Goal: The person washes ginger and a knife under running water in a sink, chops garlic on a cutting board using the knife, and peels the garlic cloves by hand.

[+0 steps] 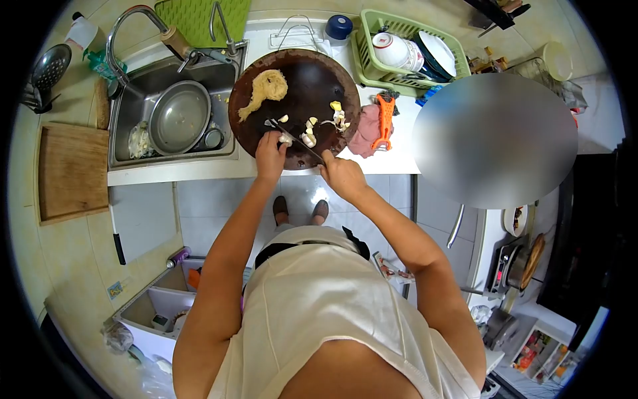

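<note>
A round dark cutting board [299,70] lies on the counter in front of me. My right hand [342,174] is closed around the handle of a knife [300,146], whose thin blade slants up and left across the board. At the board's near edge, my left hand [270,156] pinches a garlic clove [286,139] beside the blade. More garlic [309,138] sits just right of the knife, and further pieces with peelings [339,121] are scattered toward the right side. A tan fibrous clump [269,86] rests at the upper left of the board.
Left of the board is a sink [236,143] with a metal basin [179,116] in it. An orange peeler [385,123] lies on a pink cloth [362,136] at the right. Behind stands a green dish rack [372,60] with bowls. A blurred patch covers the right counter.
</note>
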`<move>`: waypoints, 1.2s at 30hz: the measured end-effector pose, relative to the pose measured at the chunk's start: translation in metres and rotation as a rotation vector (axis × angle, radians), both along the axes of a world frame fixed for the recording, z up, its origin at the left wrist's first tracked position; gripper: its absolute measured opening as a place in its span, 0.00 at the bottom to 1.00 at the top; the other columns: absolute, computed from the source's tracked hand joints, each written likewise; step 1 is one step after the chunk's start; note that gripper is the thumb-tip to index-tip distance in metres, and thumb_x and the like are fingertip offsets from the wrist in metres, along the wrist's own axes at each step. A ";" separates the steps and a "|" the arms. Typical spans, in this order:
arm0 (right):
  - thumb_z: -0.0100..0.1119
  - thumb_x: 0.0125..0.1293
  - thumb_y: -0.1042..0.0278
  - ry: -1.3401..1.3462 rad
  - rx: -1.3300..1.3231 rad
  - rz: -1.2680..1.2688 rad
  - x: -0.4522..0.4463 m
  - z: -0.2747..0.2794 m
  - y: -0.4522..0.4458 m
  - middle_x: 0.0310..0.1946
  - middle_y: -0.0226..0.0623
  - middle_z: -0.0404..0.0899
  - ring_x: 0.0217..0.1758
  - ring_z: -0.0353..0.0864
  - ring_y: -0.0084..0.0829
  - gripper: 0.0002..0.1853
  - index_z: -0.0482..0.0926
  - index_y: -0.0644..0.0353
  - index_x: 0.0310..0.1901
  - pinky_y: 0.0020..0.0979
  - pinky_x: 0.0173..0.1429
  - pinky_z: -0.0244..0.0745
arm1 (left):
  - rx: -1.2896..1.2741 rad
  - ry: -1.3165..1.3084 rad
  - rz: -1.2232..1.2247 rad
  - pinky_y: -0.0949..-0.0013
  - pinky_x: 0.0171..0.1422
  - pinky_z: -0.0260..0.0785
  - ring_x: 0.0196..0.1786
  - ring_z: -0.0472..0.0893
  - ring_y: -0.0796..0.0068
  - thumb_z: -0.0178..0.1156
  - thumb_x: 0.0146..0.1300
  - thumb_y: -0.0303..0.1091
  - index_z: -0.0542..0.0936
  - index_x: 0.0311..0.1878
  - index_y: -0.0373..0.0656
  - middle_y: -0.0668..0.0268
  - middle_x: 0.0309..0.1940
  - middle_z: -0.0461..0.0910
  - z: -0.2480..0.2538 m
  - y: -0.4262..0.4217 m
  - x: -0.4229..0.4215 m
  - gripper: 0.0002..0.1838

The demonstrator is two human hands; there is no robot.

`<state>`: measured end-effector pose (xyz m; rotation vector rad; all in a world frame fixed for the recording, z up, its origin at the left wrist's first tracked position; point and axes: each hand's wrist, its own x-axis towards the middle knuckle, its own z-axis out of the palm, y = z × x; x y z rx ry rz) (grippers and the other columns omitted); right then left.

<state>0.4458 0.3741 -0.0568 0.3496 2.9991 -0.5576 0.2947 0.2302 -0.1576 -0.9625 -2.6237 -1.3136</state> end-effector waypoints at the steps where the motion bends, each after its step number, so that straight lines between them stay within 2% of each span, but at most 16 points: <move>1: 0.56 0.64 0.62 0.005 -0.003 0.004 0.001 -0.001 0.000 0.20 0.48 0.79 0.24 0.82 0.48 0.13 0.67 0.62 0.37 0.46 0.28 0.76 | 0.007 -0.001 -0.001 0.61 0.45 0.72 0.40 0.79 0.57 0.65 0.52 0.22 0.75 0.41 0.36 0.57 0.41 0.75 0.001 -0.001 0.000 0.13; 12: 0.55 0.63 0.63 -0.119 -0.029 0.008 0.000 0.010 -0.002 0.22 0.50 0.80 0.27 0.83 0.50 0.13 0.67 0.64 0.39 0.47 0.31 0.78 | 0.001 0.088 -0.009 0.60 0.48 0.73 0.43 0.80 0.54 0.66 0.52 0.22 0.75 0.40 0.34 0.55 0.42 0.76 0.004 -0.002 0.000 0.13; 15: 0.54 0.64 0.64 -0.154 -0.029 -0.004 -0.007 0.011 -0.009 0.23 0.51 0.81 0.28 0.83 0.50 0.12 0.67 0.65 0.39 0.47 0.32 0.78 | 0.006 -0.017 0.008 0.58 0.49 0.72 0.43 0.79 0.52 0.66 0.52 0.23 0.76 0.39 0.35 0.55 0.41 0.77 0.006 0.000 0.000 0.12; 22: 0.53 0.63 0.66 -0.179 -0.054 -0.030 -0.022 0.010 -0.012 0.24 0.53 0.81 0.29 0.84 0.51 0.11 0.68 0.66 0.39 0.47 0.33 0.79 | -0.028 0.027 0.003 0.56 0.47 0.71 0.42 0.78 0.50 0.67 0.51 0.23 0.77 0.36 0.36 0.55 0.38 0.77 0.006 -0.001 -0.004 0.10; 29: 0.52 0.64 0.66 -0.159 -0.081 -0.064 -0.022 -0.005 -0.016 0.24 0.53 0.81 0.29 0.84 0.51 0.12 0.68 0.66 0.40 0.48 0.33 0.79 | -0.073 0.033 0.011 0.56 0.46 0.71 0.41 0.78 0.51 0.67 0.51 0.24 0.77 0.35 0.36 0.56 0.37 0.77 0.007 -0.001 -0.004 0.10; 33: 0.53 0.64 0.65 -0.118 -0.105 -0.099 -0.026 -0.033 -0.024 0.25 0.54 0.81 0.30 0.83 0.54 0.13 0.66 0.65 0.41 0.50 0.34 0.77 | -0.068 0.036 0.001 0.57 0.46 0.72 0.41 0.78 0.51 0.67 0.51 0.23 0.77 0.36 0.36 0.56 0.37 0.77 0.003 0.000 -0.003 0.10; 36: 0.53 0.66 0.62 -0.057 -0.152 -0.126 -0.021 -0.041 -0.024 0.24 0.53 0.80 0.29 0.82 0.54 0.14 0.65 0.63 0.41 0.51 0.33 0.76 | -0.083 -0.052 0.006 0.58 0.46 0.71 0.41 0.78 0.52 0.66 0.50 0.22 0.76 0.37 0.36 0.56 0.37 0.77 0.003 0.000 -0.004 0.10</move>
